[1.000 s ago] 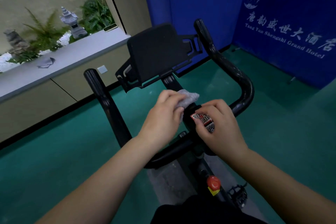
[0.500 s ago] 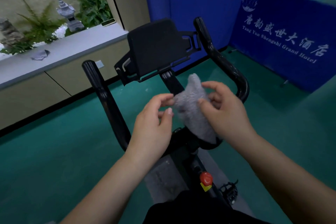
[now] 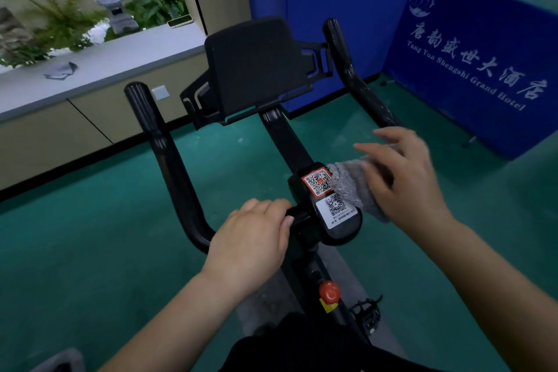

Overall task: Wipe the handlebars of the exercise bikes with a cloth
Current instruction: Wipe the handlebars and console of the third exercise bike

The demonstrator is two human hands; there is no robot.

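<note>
Green floor (image 3: 90, 220) all round; blue hotel banner (image 3: 471, 48) at right, grey ledge (image 3: 99, 69) at left under a window with ferns and a stone lantern (image 3: 113, 6). Small crumpled grey scrap (image 3: 60, 71) on ledge, too small to identify.

Exercise bike handlebars (image 3: 172, 166), black, U-shaped: cross piece running left-right near viewer, two long arms running away and upward toward banner wall, ends pointing away. Right arm's bend and lower part hidden behind right hand; part of cross piece hidden under left hand. Black tablet holder (image 3: 256, 66) on centre stem, back face only visible. Two QR stickers (image 3: 327, 193) on centre housing, text unreadable. Red knob (image 3: 329, 293) below, on frame; pedal (image 3: 367, 314) partly cut off by frame.

Left hand (image 3: 256, 238) curled over cross piece just left of housing, gripping it.

Right hand (image 3: 404, 178) motion-blurred, fingers spread and fairly straight, lying on grey cloth (image 3: 350, 187). Cloth draped at right end of cross piece, fringe edge touching upper sticker; far part hidden under palm. Whether thumb pinches cloth: cannot tell.
</note>
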